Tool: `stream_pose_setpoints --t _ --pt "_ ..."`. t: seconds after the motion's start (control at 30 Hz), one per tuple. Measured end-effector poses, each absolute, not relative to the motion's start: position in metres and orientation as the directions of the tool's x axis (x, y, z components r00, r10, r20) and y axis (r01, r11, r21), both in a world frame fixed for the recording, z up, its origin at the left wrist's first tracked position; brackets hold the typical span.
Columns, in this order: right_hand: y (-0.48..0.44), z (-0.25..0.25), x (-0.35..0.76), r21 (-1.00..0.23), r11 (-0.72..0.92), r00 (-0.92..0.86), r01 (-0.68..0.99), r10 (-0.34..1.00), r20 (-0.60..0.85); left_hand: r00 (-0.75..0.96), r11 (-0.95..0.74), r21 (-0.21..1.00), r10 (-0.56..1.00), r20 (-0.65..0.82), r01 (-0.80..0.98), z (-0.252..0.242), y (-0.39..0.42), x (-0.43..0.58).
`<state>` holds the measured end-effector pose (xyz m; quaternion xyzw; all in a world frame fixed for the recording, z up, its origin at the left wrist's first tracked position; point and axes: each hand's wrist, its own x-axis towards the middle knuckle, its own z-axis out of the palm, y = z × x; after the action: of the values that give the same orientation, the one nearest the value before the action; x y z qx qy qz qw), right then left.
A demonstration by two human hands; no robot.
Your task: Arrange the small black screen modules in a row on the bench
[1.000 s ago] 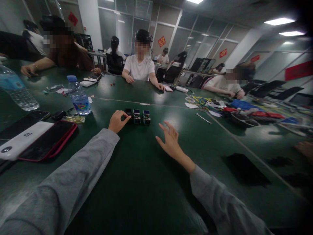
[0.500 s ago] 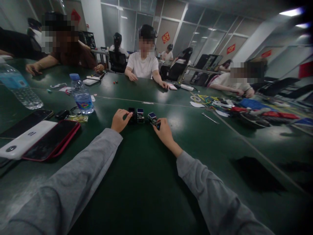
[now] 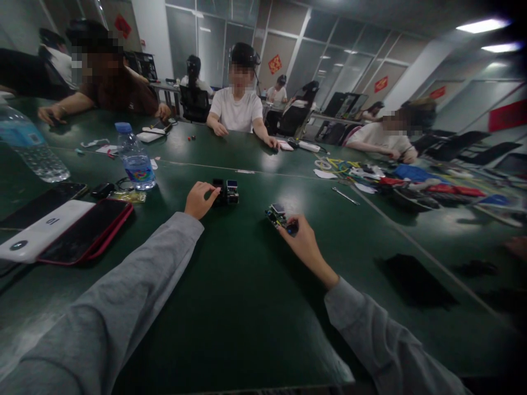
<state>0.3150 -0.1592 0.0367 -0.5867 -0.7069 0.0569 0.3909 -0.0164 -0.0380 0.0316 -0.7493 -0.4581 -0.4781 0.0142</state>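
Green table, small electronics mid-frame, both hands at work. Right hand, just right of frame centre, pinches a loose gadget between thumb and fingers, gripping its near end; far end with the small screen sticks out to the left, tilted. Can't tell if its underside touches the tabletop. Left hand, left of centre, has thumb and forefinger nearly together at the edge of a black block; can't tell if it's pinched or just touched. Standing gadget is right next to the block on its right side; contact between those two unclear. Main risk, I'd say: loose gadget is held at one end only, so it could swing or slip out and drop on the hard surface. Bare board and little parts look exposed, so squeezing in the wrong spot could bend or pop something. A twitch of the left hand could shove the block into the standing gadget and tip it. Side risks: bottle at upper left could spill toward the electronics if the left arm knocks it; cable pile at right could snag a gadget carried that way.
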Motion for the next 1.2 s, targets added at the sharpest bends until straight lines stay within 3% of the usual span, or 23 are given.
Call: stream_pose_setpoints --t 0.43,0.87,1.07,1.2 --pt "-0.088 0.028 0.232 -0.412 0.325 -0.062 0.851 0.841 0.537 0.149 -0.596 0.381 0.653 0.743 0.707 0.033 -0.041 -0.016" --pt "-0.057 0.012 0.248 -0.747 0.269 0.142 0.608 0.889 0.436 0.133 -0.573 0.434 0.696 0.706 0.696 0.033 -0.039 -0.015" --pt "-0.066 0.019 0.246 -0.702 0.4 0.048 0.589 0.85 0.525 0.111 -0.568 0.444 0.692 0.713 0.693 0.034 -0.04 -0.014" --pt "-0.065 0.018 0.247 -0.754 0.399 0.059 0.522 0.865 0.498 0.051 -0.549 0.497 0.704 0.708 0.672 0.033 -0.037 -0.016"
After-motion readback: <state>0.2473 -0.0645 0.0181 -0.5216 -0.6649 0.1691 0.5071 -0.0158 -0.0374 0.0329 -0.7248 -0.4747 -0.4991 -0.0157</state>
